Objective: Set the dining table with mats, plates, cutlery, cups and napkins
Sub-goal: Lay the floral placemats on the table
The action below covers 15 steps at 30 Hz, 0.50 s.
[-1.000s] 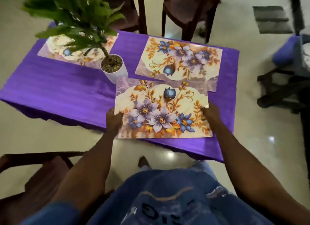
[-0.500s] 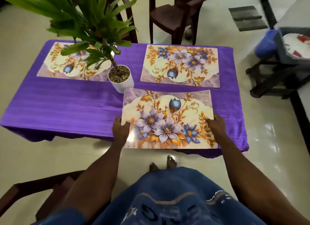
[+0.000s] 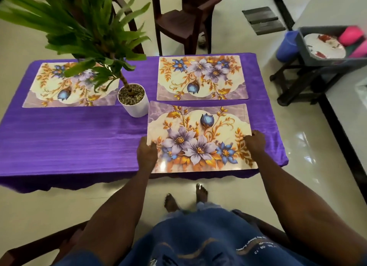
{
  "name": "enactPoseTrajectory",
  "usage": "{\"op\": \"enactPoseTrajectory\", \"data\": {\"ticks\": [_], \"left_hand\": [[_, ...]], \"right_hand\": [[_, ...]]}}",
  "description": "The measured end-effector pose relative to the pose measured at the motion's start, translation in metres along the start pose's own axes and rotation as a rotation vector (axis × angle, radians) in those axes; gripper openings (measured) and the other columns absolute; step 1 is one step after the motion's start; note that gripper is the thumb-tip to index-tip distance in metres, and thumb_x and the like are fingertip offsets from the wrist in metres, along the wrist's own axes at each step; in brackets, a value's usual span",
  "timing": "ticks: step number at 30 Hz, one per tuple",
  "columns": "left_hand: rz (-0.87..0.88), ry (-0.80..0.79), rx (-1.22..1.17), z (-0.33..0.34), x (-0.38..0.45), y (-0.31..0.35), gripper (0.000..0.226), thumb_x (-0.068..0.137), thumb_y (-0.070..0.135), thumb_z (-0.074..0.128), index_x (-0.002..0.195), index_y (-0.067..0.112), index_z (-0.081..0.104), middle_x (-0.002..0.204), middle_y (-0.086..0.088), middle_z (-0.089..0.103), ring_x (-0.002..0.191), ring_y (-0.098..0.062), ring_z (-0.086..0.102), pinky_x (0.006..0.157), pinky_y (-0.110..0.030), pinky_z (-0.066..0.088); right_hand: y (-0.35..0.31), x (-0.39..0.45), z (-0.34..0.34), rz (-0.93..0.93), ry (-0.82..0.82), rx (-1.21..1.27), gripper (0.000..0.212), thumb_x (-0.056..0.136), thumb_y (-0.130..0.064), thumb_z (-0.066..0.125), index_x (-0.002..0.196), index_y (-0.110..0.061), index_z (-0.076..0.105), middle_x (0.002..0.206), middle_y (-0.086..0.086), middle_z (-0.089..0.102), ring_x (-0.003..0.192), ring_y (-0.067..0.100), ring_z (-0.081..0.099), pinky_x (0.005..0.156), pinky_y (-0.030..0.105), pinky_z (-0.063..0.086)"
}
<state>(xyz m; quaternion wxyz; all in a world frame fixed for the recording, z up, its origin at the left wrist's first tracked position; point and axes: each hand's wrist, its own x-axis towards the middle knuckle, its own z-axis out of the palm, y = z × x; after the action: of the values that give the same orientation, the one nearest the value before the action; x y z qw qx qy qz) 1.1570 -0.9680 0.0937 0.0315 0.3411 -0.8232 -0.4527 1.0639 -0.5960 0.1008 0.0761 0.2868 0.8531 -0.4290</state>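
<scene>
The near mat (image 3: 200, 138) now lies flat on the purple tablecloth (image 3: 69, 134), pushed further in than a second ago (its near edge no longer overhangs). The left hand (image 3: 147, 153) and right hand (image 3: 255, 140) still pinch its side edges, fingers curled.

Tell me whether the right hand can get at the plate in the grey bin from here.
Probably not: the right hand is holding the near mat, and the plate sits in the grey bin off the table, across open floor.
</scene>
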Motion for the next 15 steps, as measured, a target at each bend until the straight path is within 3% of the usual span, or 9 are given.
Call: {"op": "enactPoseTrajectory", "data": {"ticks": [4,7,11,15], "left_hand": [[0.035,-0.004,0.21,-0.0025,0.0054,-0.0086,0.033,0.095,0.034,0.054,0.122,0.014,0.058,0.117,-0.011,0.06,0.106,-0.032,0.058,0.08,-0.039,0.045],[0.051,0.004,0.363,-0.0027,0.0031,-0.01,0.034,0.097,0.032,0.052,0.123,0.011,0.057,0.12,-0.012,0.054,0.108,-0.032,0.055,0.075,-0.035,0.038],[0.101,0.002,0.385,-0.0025,0.0046,-0.0109,0.034,0.097,0.032,0.054,0.12,0.007,0.058,0.117,-0.015,0.055,0.11,-0.033,0.053,0.075,-0.036,0.039],[0.112,0.013,0.398,-0.0006,0.0044,-0.0103,0.04,0.098,0.033,0.054,0.129,0.008,0.052,0.123,-0.017,0.054,0.115,-0.035,0.051,0.08,-0.042,0.047]], "right_hand": [[-0.0015,-0.0038,0.0064,-0.016,0.012,-0.13,0.03,0.086,-0.005,0.052,0.113,0.001,0.064,0.106,0.012,0.066,0.103,0.031,0.062,0.087,0.04,0.049],[-0.0033,-0.0038,0.0079,-0.039,0.012,-0.19,0.03,0.086,-0.003,0.052,0.113,0.0,0.064,0.108,0.019,0.067,0.103,0.036,0.062,0.086,0.04,0.05],[-0.0026,-0.0013,0.0082,-0.046,0.05,-0.222,0.03,0.082,-0.003,0.054,0.109,0.001,0.064,0.108,0.02,0.067,0.102,0.037,0.062,0.083,0.037,0.049],[-0.0038,-0.0071,0.0077,-0.058,0.066,-0.229,0.028,0.084,-0.005,0.057,0.11,0.001,0.064,0.109,0.018,0.068,0.101,0.035,0.064,0.077,0.032,0.046]]}}
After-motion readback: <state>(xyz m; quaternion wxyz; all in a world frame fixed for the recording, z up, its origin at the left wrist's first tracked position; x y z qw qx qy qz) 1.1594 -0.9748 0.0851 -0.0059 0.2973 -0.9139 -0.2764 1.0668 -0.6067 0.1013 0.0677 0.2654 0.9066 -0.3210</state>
